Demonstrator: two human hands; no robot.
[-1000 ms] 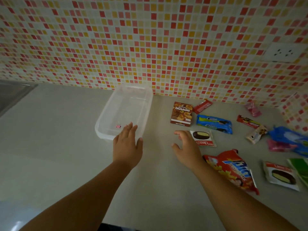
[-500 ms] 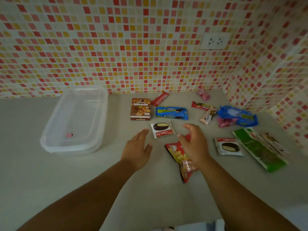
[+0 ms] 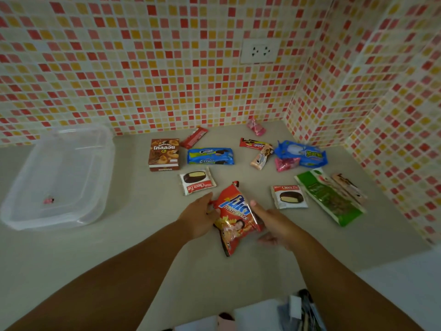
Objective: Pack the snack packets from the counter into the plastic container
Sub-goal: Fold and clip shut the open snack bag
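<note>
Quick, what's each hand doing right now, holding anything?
Left hand: closed on the left edge of the red potato snack bag.
Right hand: closed on the same bag's right edge.

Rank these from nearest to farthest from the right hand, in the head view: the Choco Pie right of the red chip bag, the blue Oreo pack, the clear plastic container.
From the right hand, which grips the red chip bag together with the left hand:
1. Choco Pie, just beyond the hand, slightly right.
2. Blue Oreo pack, farther back and left.
3. Clear plastic container, far left on the counter.
</note>
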